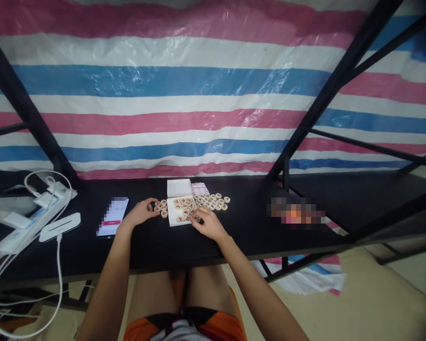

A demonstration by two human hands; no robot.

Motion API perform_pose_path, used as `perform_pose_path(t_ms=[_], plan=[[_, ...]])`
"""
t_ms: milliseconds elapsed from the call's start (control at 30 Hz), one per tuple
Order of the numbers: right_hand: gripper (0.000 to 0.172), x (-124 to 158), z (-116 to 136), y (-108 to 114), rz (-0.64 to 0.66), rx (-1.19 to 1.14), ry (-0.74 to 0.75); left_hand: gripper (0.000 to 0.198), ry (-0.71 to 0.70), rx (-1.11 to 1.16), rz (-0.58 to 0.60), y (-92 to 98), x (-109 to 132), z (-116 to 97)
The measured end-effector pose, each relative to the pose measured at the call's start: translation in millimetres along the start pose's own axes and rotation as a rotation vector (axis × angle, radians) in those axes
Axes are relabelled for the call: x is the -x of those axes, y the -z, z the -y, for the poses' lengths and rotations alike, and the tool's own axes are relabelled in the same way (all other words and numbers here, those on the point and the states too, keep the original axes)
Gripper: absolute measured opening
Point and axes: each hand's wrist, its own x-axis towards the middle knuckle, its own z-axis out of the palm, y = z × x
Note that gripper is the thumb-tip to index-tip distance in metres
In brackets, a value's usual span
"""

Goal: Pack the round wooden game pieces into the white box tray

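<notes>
A shallow white box [173, 221] stands on the black table, with Chinese chess pieces [184, 206] marked in red lying in rows inside it. My right hand [209, 224] is at the box's right edge, fingertips pinched at a piece there; the fingers partly hide it. To the left of the box is a small group of red-marked pieces [164, 208]. My left hand [142, 211] rests beside this group, thumb and index finger curved and apart, with the fingertips next to the nearest pieces. Several dark-marked pieces [218, 201] lie in a cluster right of the box.
Behind the box sits a white lid or second tray [179, 187], beside a printed paper [200, 188]. A phone [111, 218] lies to the left. Farther left are a power strip [31, 215], a white device [60, 227] and cables. Black metal frame bars [305, 121] rise at the right.
</notes>
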Motion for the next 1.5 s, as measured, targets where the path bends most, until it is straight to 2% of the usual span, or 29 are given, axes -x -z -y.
perform_pose_path(t_ms=[67,233,400,467,567,833,1000,1133,1300,1367,1500], plan=[[0.015,0.2,-0.8,-0.4,-0.009,0.008,0.009,0.050,-0.017,-0.014,-0.001,1.9,1.8,-5.5],[0.017,-0.7,-1.7,-0.8,-0.013,0.020,0.040,0.037,-0.158,-0.009,-0.122,-5.0,8.1,-30.5],[0.020,-2.2,-1.4,2.5,-0.013,0.034,0.013,0.026,-0.393,-0.201,-0.056,-35.3,8.0,-57.0],[0.021,-2.3,-0.6,3.8,-0.006,0.048,-0.002,0.025,-0.480,-0.284,-0.035,-46.5,6.9,-62.2],[0.019,-1.7,0.2,4.8,0.046,0.065,0.009,0.027,-0.534,-0.361,0.021,-56.8,5.4,-63.5],[0.009,-0.9,0.5,8.4,0.116,0.059,0.040,0.036,-0.480,-0.439,0.061,-56.7,3.4,-60.2],[0.006,-2.5,1.4,6.7,0.141,0.077,0.052,0.030,-0.409,-0.339,0.070,-57.4,0.5,-57.8],[0.004,-2.9,2.1,4.9,0.151,0.108,0.064,0.029,-0.416,-0.275,0.030,-62.7,-2.3,-53.0],[0.009,-2.0,0.0,2.8,0.127,0.105,0.076,0.024,-0.441,-0.169,0.066,-62.1,-1.7,-56.0],[0.010,-1.5,-1.4,2.5,0.126,0.087,0.084,0.024,-0.418,-0.104,0.030,-56.7,-1.4,-59.1],[0.011,0.1,-2.2,3.9,0.129,0.058,0.070,0.031,-0.277,0.032,-0.130,-38.8,0.8,-56.6]])
